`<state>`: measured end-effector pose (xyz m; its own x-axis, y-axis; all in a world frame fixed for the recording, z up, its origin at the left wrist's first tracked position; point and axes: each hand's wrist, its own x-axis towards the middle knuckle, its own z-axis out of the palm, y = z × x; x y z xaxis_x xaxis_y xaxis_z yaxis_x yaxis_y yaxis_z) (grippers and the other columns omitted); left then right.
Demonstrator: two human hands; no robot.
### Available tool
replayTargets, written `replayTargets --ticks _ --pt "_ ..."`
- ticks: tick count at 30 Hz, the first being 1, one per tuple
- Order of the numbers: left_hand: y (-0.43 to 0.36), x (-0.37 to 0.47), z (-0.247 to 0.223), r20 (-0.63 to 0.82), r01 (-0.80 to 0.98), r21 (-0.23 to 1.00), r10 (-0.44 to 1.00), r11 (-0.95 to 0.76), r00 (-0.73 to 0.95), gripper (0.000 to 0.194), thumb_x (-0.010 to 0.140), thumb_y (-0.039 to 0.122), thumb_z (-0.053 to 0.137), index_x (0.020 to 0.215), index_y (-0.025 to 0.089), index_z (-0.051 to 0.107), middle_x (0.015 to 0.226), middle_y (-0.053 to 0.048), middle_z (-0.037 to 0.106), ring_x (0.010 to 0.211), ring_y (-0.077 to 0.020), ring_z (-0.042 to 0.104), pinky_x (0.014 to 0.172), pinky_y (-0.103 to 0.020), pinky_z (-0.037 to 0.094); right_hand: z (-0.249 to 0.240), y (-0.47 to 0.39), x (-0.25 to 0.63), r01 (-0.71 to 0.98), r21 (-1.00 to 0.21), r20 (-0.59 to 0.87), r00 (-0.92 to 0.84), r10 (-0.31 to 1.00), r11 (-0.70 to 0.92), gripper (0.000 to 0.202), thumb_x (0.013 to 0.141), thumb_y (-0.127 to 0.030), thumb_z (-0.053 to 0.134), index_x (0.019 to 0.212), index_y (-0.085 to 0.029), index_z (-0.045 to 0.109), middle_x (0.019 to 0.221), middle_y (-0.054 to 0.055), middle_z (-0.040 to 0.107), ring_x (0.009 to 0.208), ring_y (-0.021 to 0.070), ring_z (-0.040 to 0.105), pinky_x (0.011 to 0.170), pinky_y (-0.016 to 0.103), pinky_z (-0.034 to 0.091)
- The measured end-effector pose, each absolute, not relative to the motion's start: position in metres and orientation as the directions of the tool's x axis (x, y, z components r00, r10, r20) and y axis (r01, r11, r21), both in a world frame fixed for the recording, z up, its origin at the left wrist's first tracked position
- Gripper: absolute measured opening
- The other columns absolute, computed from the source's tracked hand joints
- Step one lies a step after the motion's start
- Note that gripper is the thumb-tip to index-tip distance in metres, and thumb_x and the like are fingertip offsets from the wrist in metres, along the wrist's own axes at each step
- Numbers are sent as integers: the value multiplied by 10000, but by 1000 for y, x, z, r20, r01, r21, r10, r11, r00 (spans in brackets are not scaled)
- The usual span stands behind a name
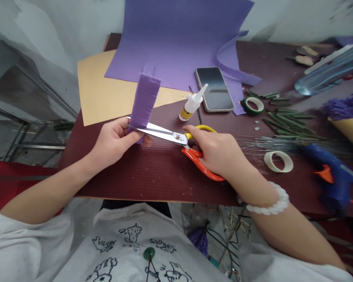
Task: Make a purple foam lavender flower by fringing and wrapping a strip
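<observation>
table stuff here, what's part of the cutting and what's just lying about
Part of the cutting:
- purple strip, in the left hand
- scissors, in the right hand
- purple sheet, likely matching stock

Lying about, seemingly:
- phone
- white bottle
- blue glue gun

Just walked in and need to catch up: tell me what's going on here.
A person's left hand holds a purple strip upright, with fine cuts showing across it. The right hand holds scissors, blades open at the strip's lower part. A white bottle and a phone are on the table.
</observation>
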<state>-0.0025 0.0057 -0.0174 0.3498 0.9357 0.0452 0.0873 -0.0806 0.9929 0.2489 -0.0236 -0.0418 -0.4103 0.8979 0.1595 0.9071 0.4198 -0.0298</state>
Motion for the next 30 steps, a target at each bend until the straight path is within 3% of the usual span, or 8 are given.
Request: replayTargets --ticks 7,12,16,19,25,30 --pt "5 -2 -17 21 96 994 941 -56 337 92 815 213 632 791 126 645 757 -31 716 719 -145 684 726 -272 546 -45 -17 247 932 25 98 -361 927 361 478 837 -374 404 1196 -116 588 804 95 708 674 225 615 520 298 268" --pt "6 -2 -17 32 94 993 940 -68 341 73 820 196 606 784 134 622 707 -10 682 672 -135 661 712 -278 537 -45 -20 248 930 -18 104 -363 926 366 476 869 -397 409 1237 -132 551 893 94 706 772 245 629 540 311 330" --pt "7 -3 -17 55 145 983 938 -111 343 73 803 129 573 733 149 583 610 23 622 606 -109 601 658 -247 493 -44 -24 248 889 -134 147 -419 896 438 562 911 -445 375 1343 -91 441 1086 152 657 962 275 605 744 364 456" --pt "6 -3 -17 69 149 980 930 -130 361 68 804 121 568 747 147 597 638 12 642 641 -120 613 696 -256 494 -44 -24 249 862 -203 149 -442 885 464 597 919 -458 366 1369 -67 396 1183 198 605 1038 285 580 868 402 454" --pt "5 -2 -14 26 120 990 934 -73 355 123 830 252 625 827 134 658 721 -40 707 745 -174 684 782 -302 520 -39 -23 248 885 -194 106 -411 906 424 559 893 -424 403 1343 -94 424 1076 152 660 854 251 619 657 336 447" --pt "3 0 -15 9 112 992 941 -49 339 136 811 264 663 853 135 664 750 -46 725 766 -187 702 802 -315 537 -39 -21 247 905 -130 110 -392 913 405 532 871 -396 403 1311 -108 479 984 111 695 806 242 632 588 307 375"
